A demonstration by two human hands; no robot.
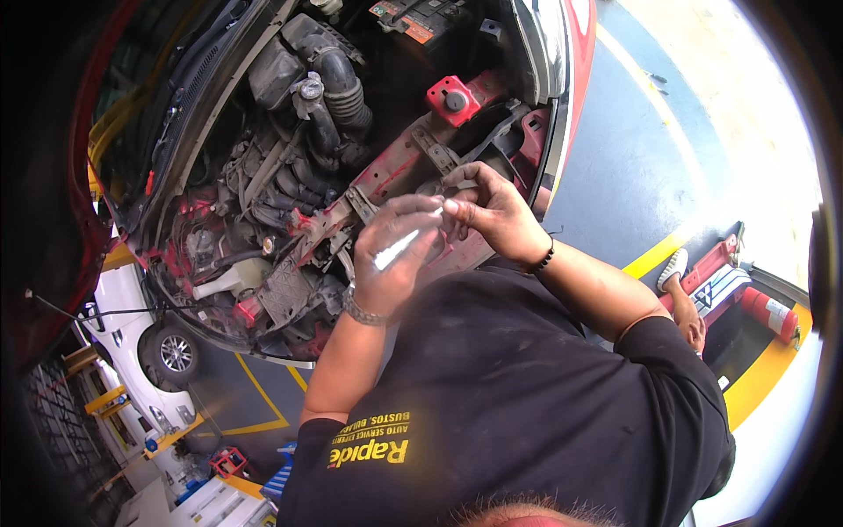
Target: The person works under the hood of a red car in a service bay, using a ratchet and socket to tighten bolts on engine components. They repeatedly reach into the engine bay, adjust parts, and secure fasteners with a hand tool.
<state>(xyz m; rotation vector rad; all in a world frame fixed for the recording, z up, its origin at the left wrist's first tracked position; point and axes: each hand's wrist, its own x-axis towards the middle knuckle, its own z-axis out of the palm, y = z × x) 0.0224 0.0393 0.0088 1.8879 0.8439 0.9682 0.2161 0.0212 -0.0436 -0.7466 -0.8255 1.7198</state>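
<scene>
My left hand (395, 250), with a metal-band watch at the wrist, is smeared by motion. A slim white stick-like object (397, 249) lies across its curled fingers, too blurred to name. Close beside it, fingertips almost meeting, is my right hand (496, 211), with a dark bead bracelet at the wrist. Its thumb and forefinger are pinched together; what they hold, if anything, is too small and blurred to make out. Both hands are held up in front of my black shirt, over the front edge of a red car's open engine bay (299, 193).
A ribbed black air hose (347, 92) and a battery (430, 22) sit in the engine bay, with a red crossmember (391, 167) along its front. A white car (132, 334) stands at left. At right are a fire extinguisher (768, 312) and another person's leg (680, 299).
</scene>
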